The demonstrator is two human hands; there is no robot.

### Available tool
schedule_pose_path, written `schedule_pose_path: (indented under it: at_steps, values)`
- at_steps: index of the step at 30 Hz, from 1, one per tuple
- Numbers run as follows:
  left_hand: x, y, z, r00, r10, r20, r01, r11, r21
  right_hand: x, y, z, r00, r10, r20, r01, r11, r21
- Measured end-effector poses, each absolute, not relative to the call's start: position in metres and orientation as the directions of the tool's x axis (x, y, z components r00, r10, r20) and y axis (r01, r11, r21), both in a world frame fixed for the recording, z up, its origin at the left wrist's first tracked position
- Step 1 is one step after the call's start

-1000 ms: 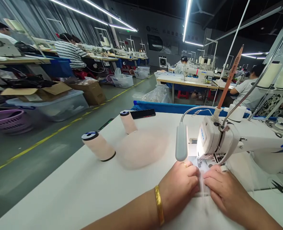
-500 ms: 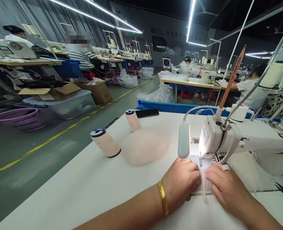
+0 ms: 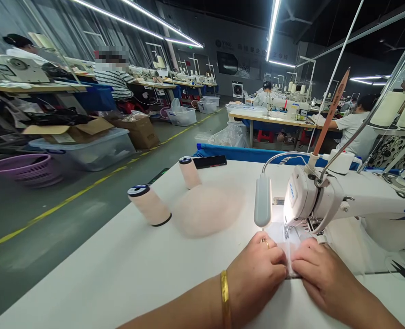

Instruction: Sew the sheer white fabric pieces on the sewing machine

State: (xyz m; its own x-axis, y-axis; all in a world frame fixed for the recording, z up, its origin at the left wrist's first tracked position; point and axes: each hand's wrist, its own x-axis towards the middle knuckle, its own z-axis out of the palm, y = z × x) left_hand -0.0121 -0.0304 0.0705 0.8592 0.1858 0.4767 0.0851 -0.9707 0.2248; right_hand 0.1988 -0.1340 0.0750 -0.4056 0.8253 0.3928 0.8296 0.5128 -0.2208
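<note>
My left hand [image 3: 259, 269] and my right hand [image 3: 320, 276] lie side by side on the white table [image 3: 127, 269], fingers curled and pressed down on a small piece of thin white fabric [image 3: 289, 256]. The fabric runs forward under the needle area of a white sewing machine [image 3: 346, 203], lit by the machine's lamp [image 3: 263, 201]. A gold bangle sits on my left wrist and a ring on one finger.
Two pale pink thread cones [image 3: 149, 204] [image 3: 190, 172] stand at the left beside a heap of pink mesh [image 3: 207, 210]. A black phone [image 3: 209, 161] lies at the far edge. Scissors [image 3: 402, 270] rest at the right. Other people sew at tables behind and across the aisle.
Both hands have slid slightly forward toward the needle with the fabric between them. The view shifted a little.
</note>
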Motion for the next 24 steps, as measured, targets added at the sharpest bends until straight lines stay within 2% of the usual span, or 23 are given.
schedule_pose_path:
  at_steps: [9, 17, 24]
  values:
    - [-0.005, -0.022, 0.065, 0.823, 0.196, 0.533, 0.117, -0.977, 0.179, 0.198, -0.129, 0.073, -0.375, 0.846, 0.379, 0.869, 0.463, -0.175]
    - [-0.002, -0.016, 0.06, 0.857, 0.238, 0.456, 0.174, -0.968, 0.179, 0.202, -0.125, 0.064, -0.343, 0.855, 0.39, 0.9, 0.418, -0.125]
    - [0.004, -0.003, 0.059, 0.846, 0.23, 0.481, 0.173, -0.972, 0.16, 0.206, -0.119, 0.056, -0.254, 0.898, 0.359, 0.941, 0.315, -0.12]
